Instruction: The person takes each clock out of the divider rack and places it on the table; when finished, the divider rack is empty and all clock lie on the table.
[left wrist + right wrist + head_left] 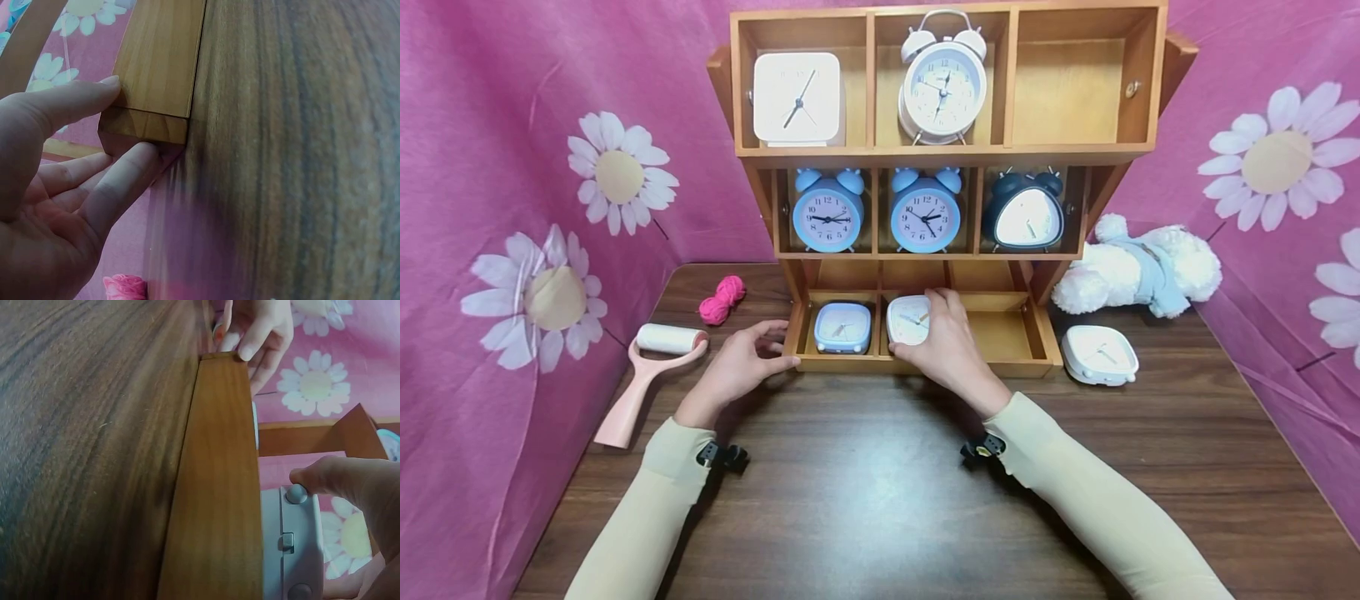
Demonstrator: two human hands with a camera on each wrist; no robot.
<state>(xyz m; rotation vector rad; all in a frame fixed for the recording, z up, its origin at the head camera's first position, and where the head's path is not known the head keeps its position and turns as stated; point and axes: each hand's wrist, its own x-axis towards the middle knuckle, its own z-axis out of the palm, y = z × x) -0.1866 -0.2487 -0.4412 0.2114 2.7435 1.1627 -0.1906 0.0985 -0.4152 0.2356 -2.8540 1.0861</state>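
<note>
My right hand [953,346] grips a small white alarm clock [904,322] in the middle compartment of the bottom tier of a wooden display shelf [842,364]. From the right wrist view, my thumb is against a round knob of this clock [307,534], just behind the front board. My left hand [733,367] holds the shelf's front left corner. In the left wrist view the thumb touches the front board [156,62], with fingers against its end. A light blue alarm clock [842,329] sits in the bottom left compartment.
Higher tiers hold a square white clock [797,97], a white twin-bell clock [943,87], two blue clocks and a dark one [1028,215]. Rightward lie another white clock [1100,355] and a plush toy [1142,267]; leftward, a lint roller [643,375] and pink yarn [722,300].
</note>
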